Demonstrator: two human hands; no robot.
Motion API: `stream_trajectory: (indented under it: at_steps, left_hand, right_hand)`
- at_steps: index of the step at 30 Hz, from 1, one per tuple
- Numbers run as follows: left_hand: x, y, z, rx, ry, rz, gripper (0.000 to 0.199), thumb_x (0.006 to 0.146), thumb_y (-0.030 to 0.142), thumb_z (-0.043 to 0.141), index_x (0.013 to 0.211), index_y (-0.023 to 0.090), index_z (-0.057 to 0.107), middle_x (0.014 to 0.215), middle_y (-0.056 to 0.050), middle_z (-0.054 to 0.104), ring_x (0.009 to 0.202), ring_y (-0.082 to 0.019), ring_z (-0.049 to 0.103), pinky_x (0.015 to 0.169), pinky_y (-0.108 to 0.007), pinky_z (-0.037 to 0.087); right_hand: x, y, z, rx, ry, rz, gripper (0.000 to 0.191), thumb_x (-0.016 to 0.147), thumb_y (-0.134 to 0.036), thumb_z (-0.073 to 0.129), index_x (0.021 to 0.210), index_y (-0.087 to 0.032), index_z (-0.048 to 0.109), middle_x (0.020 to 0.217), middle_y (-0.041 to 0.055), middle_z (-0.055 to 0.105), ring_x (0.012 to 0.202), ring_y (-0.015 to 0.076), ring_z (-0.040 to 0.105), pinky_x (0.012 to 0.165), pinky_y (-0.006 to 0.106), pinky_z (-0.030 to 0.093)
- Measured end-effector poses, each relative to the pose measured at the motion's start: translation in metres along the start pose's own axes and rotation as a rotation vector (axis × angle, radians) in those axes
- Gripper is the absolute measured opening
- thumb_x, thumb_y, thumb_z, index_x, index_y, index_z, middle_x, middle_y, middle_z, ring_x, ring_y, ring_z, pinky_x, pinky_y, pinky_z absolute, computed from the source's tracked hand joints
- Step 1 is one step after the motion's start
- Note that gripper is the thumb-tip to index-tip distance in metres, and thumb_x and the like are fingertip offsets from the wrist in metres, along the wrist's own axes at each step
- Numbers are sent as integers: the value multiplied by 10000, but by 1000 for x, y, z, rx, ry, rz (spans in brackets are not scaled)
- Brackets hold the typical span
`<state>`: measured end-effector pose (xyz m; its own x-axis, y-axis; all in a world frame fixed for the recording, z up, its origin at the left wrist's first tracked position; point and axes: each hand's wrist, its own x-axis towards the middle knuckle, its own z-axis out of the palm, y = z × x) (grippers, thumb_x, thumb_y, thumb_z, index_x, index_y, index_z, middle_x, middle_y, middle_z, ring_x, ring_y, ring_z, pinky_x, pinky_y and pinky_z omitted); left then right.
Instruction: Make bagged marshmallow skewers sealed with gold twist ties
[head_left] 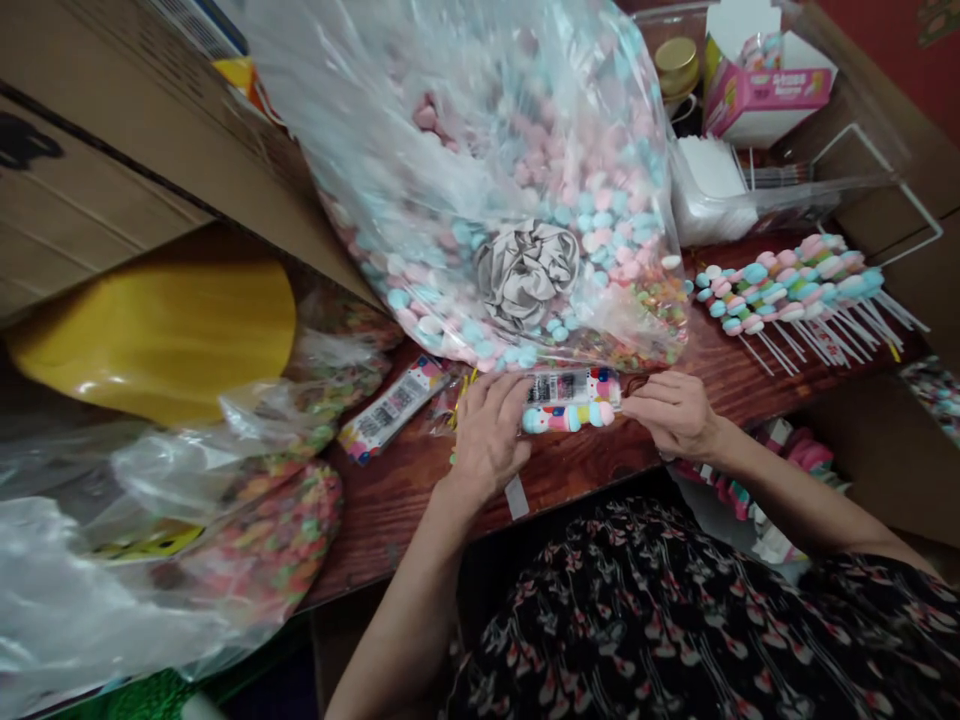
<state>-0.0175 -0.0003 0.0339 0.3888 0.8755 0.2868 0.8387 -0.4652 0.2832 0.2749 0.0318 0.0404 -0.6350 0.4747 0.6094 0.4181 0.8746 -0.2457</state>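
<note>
- Left hand [489,432]: laid palm down over the left end of the candy skewer [581,416] and the printed sleeves [566,386]; fingers slightly apart, underside hidden, so whether it grips cannot be told.
- Right hand [675,415]: narrow, thumb and fingertips drawn together at the right end of the sleeves; what lies between them cannot be made out.
- Candy skewer: blue, pink, white and yellow-green pieces, lying left to right between both hands, along the near side of the sleeves.
- Separate printed packet [394,408]: flat and angled on the desk [412,510], left of the left hand.
- White strip [517,497]: at the near edge of the desk, just to the near side of the left hand.
- Large clear bag [375,160]: beyond the hands, containing pink, blue and white pieces; gray scrunched cloth [529,272] rests on it.
- Skewer pile [795,285]: far right of the right hand, white sticks pointing nearer and right.
- Clear bin [795,210]: beyond the pile, with an open pink box [772,95] and a gold-lidded jar [676,62].
- Candy bag [277,530]: at the left, multicolored contents, clear plastic.
</note>
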Motion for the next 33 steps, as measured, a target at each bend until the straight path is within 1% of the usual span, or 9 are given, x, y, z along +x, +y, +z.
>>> stream_trajectory:
  at_steps: [2, 5, 10, 13, 18, 21, 24, 29, 33]
  left_hand:
    - [3, 3, -4, -9, -128, 9, 506, 669, 141, 557, 1173, 174, 594, 1145, -128, 654, 1092, -322, 552, 964, -510, 392]
    - [5, 10, -2, -139, -298, -52, 308, 709, 143, 535, 996, 176, 641, 883, -72, 676, 828, -230, 608, 754, -353, 459]
    - [10, 28, 4, -523, -444, -136, 143, 765, 297, 669, 859, 189, 671, 686, 13, 622, 628, -148, 543, 596, -248, 404]
    - [16, 38, 6, -668, -462, -178, 226, 734, 373, 728, 843, 181, 678, 657, 31, 592, 606, -130, 499, 579, -232, 397]
    - [23, 53, 15, -708, -450, -225, 117, 726, 270, 685, 733, 160, 645, 629, 46, 553, 586, -103, 443, 535, -203, 354]
    - [26, 63, 22, -719, -449, -210, 35, 700, 159, 614, 715, 154, 645, 682, 27, 618, 619, -117, 488, 555, -212, 380]
    - [25, 65, 21, -758, -428, -240, 134, 679, 142, 637, 808, 152, 672, 791, 0, 681, 695, -147, 555, 623, -237, 432]
    - [17, 55, 5, -856, -399, -309, 203, 843, 354, 627, 920, 170, 667, 795, 2, 667, 724, -146, 578, 683, -250, 453]
    - [13, 59, 11, -712, -359, -269, 211, 927, 329, 492, 894, 186, 644, 829, -36, 678, 778, -182, 609, 737, -305, 472]
  right_hand:
    - [1, -1, -1, -7, 32, -13, 182, 881, -118, 481, 955, -168, 640, 791, 39, 697, 669, 135, 517, 603, 283, 356]
    - [3, -1, -2, -102, 37, -91, 221, 920, -183, 441, 1001, -188, 647, 848, 42, 714, 659, 134, 515, 587, 305, 324]
    - [16, 5, -9, -198, -153, -270, 202, 955, -252, 458, 966, -247, 660, 855, 11, 701, 676, 119, 519, 572, 313, 289]
    - [24, 4, -10, -104, -198, -325, 196, 960, -230, 446, 946, -232, 641, 796, 15, 664, 688, 124, 518, 579, 313, 292]
    - [26, -13, 4, -42, -166, -277, 259, 962, -195, 391, 841, -166, 617, 710, 31, 597, 641, 134, 474, 585, 311, 282]
    - [26, -26, 16, -15, -245, -252, 237, 940, -176, 410, 834, -158, 620, 741, 43, 614, 663, 142, 483, 591, 305, 284]
    - [30, -27, 19, -5, -347, -210, 199, 915, -184, 452, 821, -160, 626, 795, 56, 636, 697, 154, 497, 590, 300, 296]
    - [36, -6, 1, 22, -391, -53, 211, 921, -172, 443, 809, -152, 620, 780, 49, 618, 661, 131, 484, 587, 272, 323]
    - [34, -6, -4, 100, -318, -25, 209, 933, -157, 424, 941, -153, 633, 809, 49, 641, 687, 131, 519, 618, 262, 363]
